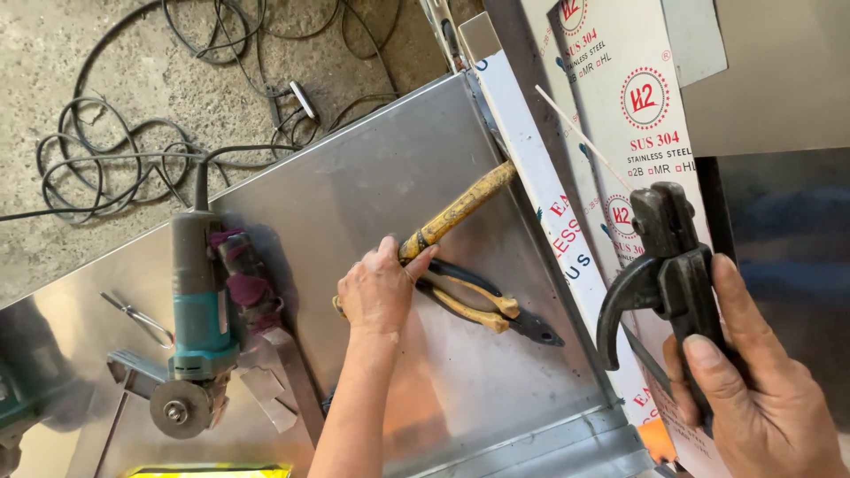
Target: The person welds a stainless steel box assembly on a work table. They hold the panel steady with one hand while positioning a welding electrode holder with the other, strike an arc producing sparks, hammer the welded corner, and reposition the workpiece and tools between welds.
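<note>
My left hand (379, 290) is closed around the lower end of a worn yellow tool handle (460, 206) that slants up to the right over a stainless steel sheet (372, 177). Its head is hidden under my hand. Just right of that hand lie pliers (485, 307) with yellow and dark grips. At the lower right, my right hand (763, 403) grips a black welding electrode holder (666, 265). A thin pale rod (580, 133) sticks out of its jaws, up and to the left. The holder hangs over film-covered steel strips (567, 230).
A teal and grey angle grinder (199, 319) lies on the sheet at the left, its disc toward me, with a maroon cloth-wrapped piece (248, 283) and metal offcuts (274, 394) beside it. Black cables (106, 150) coil on the concrete floor. More printed steel panels (646, 80) stand at the upper right.
</note>
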